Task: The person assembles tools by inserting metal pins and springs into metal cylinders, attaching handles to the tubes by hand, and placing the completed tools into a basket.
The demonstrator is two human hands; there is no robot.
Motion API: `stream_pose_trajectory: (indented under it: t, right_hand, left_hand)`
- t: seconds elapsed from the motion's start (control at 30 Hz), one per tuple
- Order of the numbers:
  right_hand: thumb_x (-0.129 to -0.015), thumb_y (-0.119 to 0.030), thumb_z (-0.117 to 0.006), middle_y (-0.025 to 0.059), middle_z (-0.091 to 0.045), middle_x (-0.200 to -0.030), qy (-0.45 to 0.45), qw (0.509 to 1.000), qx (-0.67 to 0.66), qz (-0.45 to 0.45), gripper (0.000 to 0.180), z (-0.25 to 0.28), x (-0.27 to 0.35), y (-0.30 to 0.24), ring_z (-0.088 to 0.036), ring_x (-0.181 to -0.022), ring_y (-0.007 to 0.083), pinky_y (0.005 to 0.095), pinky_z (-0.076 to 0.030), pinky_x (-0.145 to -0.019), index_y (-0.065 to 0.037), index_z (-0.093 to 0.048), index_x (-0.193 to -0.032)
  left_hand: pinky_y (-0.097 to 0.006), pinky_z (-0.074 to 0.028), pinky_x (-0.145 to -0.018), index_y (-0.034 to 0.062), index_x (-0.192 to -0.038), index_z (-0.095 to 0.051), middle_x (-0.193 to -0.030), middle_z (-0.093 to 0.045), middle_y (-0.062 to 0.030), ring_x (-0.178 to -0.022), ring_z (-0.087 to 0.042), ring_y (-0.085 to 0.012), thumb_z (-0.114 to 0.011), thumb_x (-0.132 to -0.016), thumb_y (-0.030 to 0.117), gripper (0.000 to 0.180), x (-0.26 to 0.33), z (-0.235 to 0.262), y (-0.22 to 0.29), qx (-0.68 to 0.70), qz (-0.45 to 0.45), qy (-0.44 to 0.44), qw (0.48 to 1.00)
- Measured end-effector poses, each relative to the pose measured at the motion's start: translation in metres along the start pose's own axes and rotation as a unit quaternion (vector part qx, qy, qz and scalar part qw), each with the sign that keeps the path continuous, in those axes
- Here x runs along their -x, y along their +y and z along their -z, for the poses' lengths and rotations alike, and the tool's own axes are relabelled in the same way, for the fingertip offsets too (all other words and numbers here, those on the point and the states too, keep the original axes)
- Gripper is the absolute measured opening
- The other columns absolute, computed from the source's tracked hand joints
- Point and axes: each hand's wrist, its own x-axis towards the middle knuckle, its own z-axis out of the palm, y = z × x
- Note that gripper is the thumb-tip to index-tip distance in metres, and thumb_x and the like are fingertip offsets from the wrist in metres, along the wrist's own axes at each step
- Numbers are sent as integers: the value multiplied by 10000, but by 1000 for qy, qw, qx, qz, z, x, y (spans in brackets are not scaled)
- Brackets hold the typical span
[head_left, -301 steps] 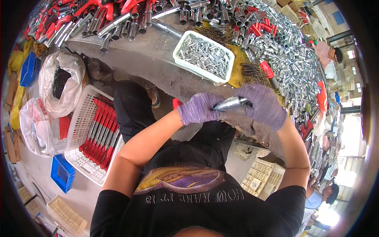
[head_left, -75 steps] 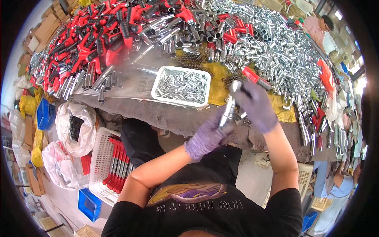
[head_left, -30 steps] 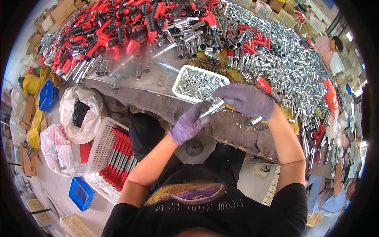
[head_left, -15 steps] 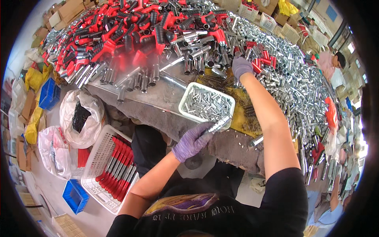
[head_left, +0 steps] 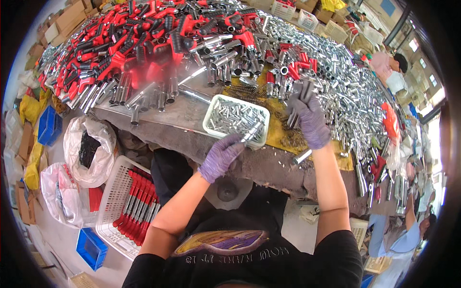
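Purple gloves cover both hands. My left hand (head_left: 222, 156) is closed around the end of a shiny ribbed metal tube (head_left: 253, 131), which angles up over the near right corner of a white tub (head_left: 208, 126) of small metal pins. To the right of the tub, my right hand (head_left: 313, 122) is closed on a grey metal tube (head_left: 303, 90), blurred by motion. Coil springs (head_left: 291, 140) lie beside and partly under that hand on a yellow cloth (head_left: 273, 139). Just below, a separate metal tube (head_left: 302, 156) rests at the bench's front edge.
Red-and-black handles with metal tubes (head_left: 158, 43) are heaped at the far left, and loose metal fittings (head_left: 345, 96) at the right. A white basket (head_left: 106, 211) of red-handled parts stands left of me, near white sacks (head_left: 89, 149) and a blue bin (head_left: 91, 249). People (head_left: 403, 235) are at the right.
My right hand has drawn back toward me from the red parts in the pile, now with a metal tube. My left hand still holds its tube by the tub. The view has shifted slightly.
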Motion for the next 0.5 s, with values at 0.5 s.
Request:
stream_pose_trajectory:
  t: [0.5]
  right_hand:
    - [-801, -200, -693, 41, -589, -801, -19, 996, 81, 1, 440, 19, 29, -39, -585, -645, 98, 228, -485, -516, -23, -532, -1171]
  left_hand:
    - [-201, -393, -356, 47, -1047, -543, -741, -616, -71, -517, -563, -99, -586, -862, 322, 334, 54, -25, 19, 100, 60, 27, 993]
